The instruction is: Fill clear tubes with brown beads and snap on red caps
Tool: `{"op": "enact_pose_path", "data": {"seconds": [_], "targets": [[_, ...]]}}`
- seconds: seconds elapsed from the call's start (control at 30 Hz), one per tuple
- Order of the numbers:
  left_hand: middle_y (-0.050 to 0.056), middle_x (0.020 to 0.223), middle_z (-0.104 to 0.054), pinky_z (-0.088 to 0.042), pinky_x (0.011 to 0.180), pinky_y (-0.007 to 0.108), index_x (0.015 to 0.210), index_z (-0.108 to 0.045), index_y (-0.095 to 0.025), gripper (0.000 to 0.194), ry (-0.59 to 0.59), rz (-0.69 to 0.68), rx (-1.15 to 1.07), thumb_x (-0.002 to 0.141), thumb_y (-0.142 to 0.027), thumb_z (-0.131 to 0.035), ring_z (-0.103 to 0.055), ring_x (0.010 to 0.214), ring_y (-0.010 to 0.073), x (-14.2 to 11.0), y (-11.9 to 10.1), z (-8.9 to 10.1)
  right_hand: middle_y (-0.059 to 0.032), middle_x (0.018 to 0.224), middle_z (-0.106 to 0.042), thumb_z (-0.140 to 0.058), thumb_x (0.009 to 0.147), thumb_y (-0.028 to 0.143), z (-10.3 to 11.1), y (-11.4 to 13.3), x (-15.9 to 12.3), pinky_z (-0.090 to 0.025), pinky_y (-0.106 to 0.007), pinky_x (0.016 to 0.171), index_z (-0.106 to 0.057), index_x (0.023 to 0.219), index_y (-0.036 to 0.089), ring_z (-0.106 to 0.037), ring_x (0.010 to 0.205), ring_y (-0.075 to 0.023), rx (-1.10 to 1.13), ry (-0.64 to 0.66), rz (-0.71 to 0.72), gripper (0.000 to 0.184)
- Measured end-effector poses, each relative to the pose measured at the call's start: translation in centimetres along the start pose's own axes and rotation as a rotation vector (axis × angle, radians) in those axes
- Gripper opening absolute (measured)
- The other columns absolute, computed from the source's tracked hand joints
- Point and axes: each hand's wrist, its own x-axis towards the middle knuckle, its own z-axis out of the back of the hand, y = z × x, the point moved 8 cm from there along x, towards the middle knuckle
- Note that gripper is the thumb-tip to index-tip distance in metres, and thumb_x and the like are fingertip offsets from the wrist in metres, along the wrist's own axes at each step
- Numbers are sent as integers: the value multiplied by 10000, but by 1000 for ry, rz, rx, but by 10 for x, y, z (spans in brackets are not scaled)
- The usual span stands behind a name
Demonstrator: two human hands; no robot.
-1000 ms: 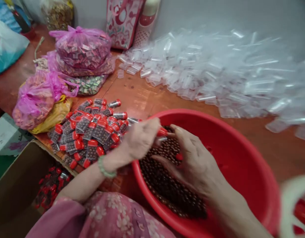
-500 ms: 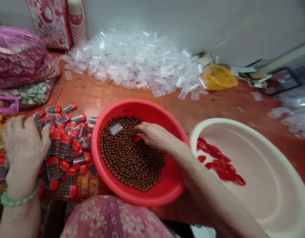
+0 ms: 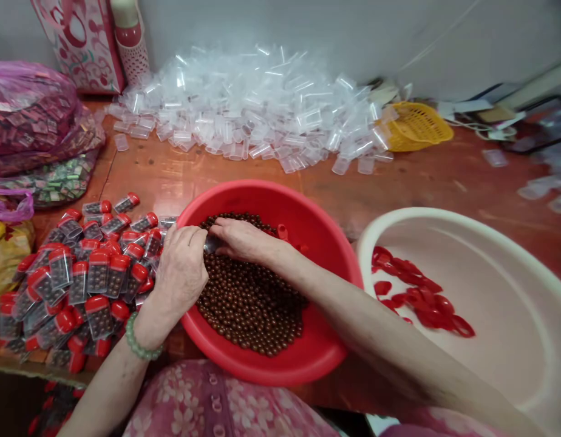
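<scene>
Red-capped filled vials [image 3: 84, 279] lay heaped at left; your left hand [image 3: 180, 270] and right hand [image 3: 244, 240], fingers curled and pressed together, pinched a smooth clear vial [image 3: 212, 244] above round brown beads [image 3: 248, 303] in the red plastic basin [image 3: 262, 194]; red caps [image 3: 421, 291] sat in the cream basin [image 3: 412, 212].

One left hand [image 3: 183, 273], one right hand [image 3: 244, 240], one red basin [image 3: 271, 194], one cream basin [image 3: 444, 227], one yellow basket [image 3: 417, 127], one beaded bracelet [image 3: 139, 337], dozens of red-capped vials [image 3: 98, 273], hundreds of clear tubes [image 3: 244, 103].

No legible text anywhere; print on packets [image 3: 30, 109] too small to read.
</scene>
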Motion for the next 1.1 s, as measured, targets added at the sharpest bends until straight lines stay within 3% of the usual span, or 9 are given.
{"op": "enact_pose_path", "data": {"seconds": [0.1,0.23,0.33,0.47,0.67,0.83,0.93,1.0,1.1], "targets": [[128,1061,-677,-335,1114,452,1042,-631,-94,284,9,9,-21,864,-66,-411,-595,1054,238,0,3,-1,-92,1018,-635,-674,805,213,8,-12,-5,-460,-285,765,-627,1005,152,-607,931,-210,-28,17,-52,213],[111,1067,-686,-313,1131,472,1049,-624,-123,300,4,-11,9,869,-69,-391,-602,1066,235,-1,1,-4,-172,949,-658,-518,848,84,10,-25,-10,-455,-355,762,-670,897,103,-618,912,-276,-92,30,-132,161],[110,1061,-692,-324,1125,469,1029,-623,-128,288,-13,-24,15,877,-77,-384,-612,1057,237,-1,1,-4,-183,937,-666,-445,865,53,-3,-13,-7,-452,-355,788,-683,873,94,-624,921,-274,-73,53,-89,241],[104,1052,-698,-352,1105,465,1025,-624,-130,283,-33,-10,-35,878,-85,-386,-623,1033,232,-1,3,0,-122,1011,-681,-500,830,53,-20,14,-3,-459,-296,788,-675,960,135,-638,928,-222,40,83,27,233],[88,1034,-716,-364,1105,450,1058,-630,-125,297,-82,19,-116,919,-128,-368,-641,999,209,-2,8,5,-34,986,-692,-714,764,192,-13,11,-13,-472,-251,809,-635,1034,158,-635,907,-167,360,67,35,283],[85,1054,-718,-384,1092,443,1066,-636,-133,292,-123,12,-159,921,-131,-383,-646,1011,206,-3,11,6,31,791,-617,-739,722,241,-4,-2,-29,-469,-259,706,-607,1010,164,-567,718,-131,871,-27,-37,325],[80,1061,-720,-403,1072,448,1055,-641,-154,291,-126,12,-164,924,-141,-382,-648,1018,208,-2,12,6,30,813,-608,-738,712,280,-3,-4,-33,-474,-272,724,-595,1022,170,-568,736,-133,1039,-63,-18,359],[78,1050,-723,-397,1076,457,1049,-643,-155,292,-123,8,-156,923,-146,-380,-652,1011,211,-2,11,7,14,869,-633,-723,730,268,-2,-8,-33,-479,-286,766,-590,1039,174,-592,790,-144,1002,-79,-18,349],[74,1043,-724,-380,1093,463,1050,-641,-155,290,-119,8,-157,924,-151,-380,-656,1004,210,-2,10,7,-13,942,-669,-686,764,187,0,-15,-32,-468,-293,809,-605,1036,182,-617,853,-162,664,-73,-47,284]]}}
